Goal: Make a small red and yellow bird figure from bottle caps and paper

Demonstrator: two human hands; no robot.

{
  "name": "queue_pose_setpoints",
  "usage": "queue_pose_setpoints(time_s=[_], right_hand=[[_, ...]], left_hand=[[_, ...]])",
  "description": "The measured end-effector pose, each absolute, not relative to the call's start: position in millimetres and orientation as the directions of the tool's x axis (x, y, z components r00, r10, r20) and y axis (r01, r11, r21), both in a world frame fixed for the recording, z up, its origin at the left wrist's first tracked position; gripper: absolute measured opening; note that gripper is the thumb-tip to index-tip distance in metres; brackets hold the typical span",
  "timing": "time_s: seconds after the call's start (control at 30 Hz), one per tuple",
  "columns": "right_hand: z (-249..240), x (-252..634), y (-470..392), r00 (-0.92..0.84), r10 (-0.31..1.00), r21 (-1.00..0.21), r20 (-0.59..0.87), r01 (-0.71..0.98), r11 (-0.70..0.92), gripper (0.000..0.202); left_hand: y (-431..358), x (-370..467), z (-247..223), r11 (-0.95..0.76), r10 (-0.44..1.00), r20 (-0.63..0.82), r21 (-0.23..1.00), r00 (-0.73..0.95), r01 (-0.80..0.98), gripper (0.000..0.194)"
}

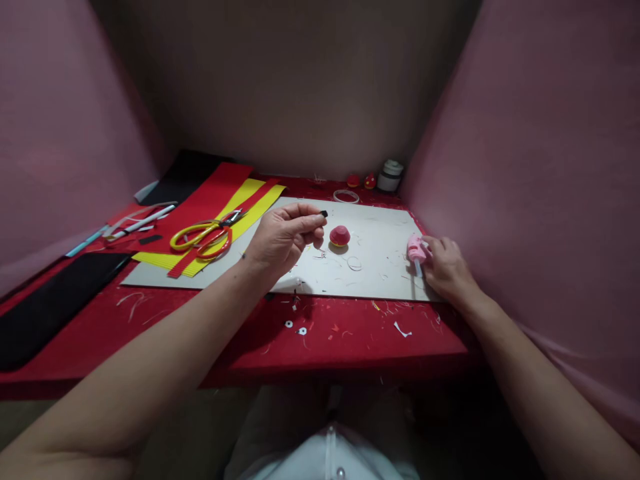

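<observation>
Above the middle of the white board (370, 280), my left hand (293, 233) pinches a small black piece (324, 214) between thumb and fingertips. Just right of and below it, a round red object with a yellow lower part (339, 236) rests on the board. At the board's right end my right hand (447, 267) has its fingers around the back of a pink tool (416, 249), which looks like a glue gun. A pale tip on the tool points down toward the board.
Scissors with yellow and red handles (203, 240) lie on red and yellow sheets (207, 193) at the left. Black sheets (60, 307) are farther left. A jar (390, 176) and small red objects (369, 181) stand at the back. Small white pieces (302, 331) lie near the front.
</observation>
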State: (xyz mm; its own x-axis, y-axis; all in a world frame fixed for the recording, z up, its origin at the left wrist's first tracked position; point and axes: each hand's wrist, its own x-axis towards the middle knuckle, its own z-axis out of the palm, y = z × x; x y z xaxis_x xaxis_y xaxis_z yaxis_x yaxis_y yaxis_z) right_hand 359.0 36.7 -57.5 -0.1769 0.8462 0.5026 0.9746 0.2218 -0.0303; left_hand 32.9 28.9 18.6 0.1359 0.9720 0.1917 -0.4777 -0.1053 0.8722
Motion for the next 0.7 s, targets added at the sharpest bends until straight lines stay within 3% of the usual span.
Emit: queue_pose_setpoints(time_s=[0.2, 0.33, 0.47, 0.57, 0.7], right_hand=[[-53.0, 376.9, 41.1, -0.218, 0.887, -0.139, 0.407, 0.945, 0.296, 0.052], [-33.7, 363.7, 38.2, -0.140, 0.878, -0.190, 0.457, 0.949, 0.250, 0.039], [-19.1, 307.4, 40.2, -0.179, 0.858, -0.446, 0.481, 0.793, 0.415, 0.039], [-18.2, 258.3, 56.7, -0.306, 0.854, -0.537, 0.420, 0.675, 0.506, 0.055], [-21.8, 222.8, 86.5, -0.274, 0.915, -0.758, 0.295, 0.517, 0.399, 0.070]], left_hand=[[30.9, 32.6, 17.0, -0.120, 0.968, 0.209, 0.873, 0.141, -0.473, 0.011], [31.4, 32.8, 17.1, -0.126, 0.964, 0.220, 0.870, 0.148, -0.476, 0.010], [30.7, 33.3, 17.3, -0.126, 0.965, 0.215, 0.881, 0.149, -0.457, 0.009], [30.6, 33.4, 16.9, -0.124, 0.967, 0.210, 0.882, 0.145, -0.455, 0.010], [32.0, 31.7, 15.0, -0.106, 0.970, 0.192, 0.883, 0.147, -0.456, 0.012]])
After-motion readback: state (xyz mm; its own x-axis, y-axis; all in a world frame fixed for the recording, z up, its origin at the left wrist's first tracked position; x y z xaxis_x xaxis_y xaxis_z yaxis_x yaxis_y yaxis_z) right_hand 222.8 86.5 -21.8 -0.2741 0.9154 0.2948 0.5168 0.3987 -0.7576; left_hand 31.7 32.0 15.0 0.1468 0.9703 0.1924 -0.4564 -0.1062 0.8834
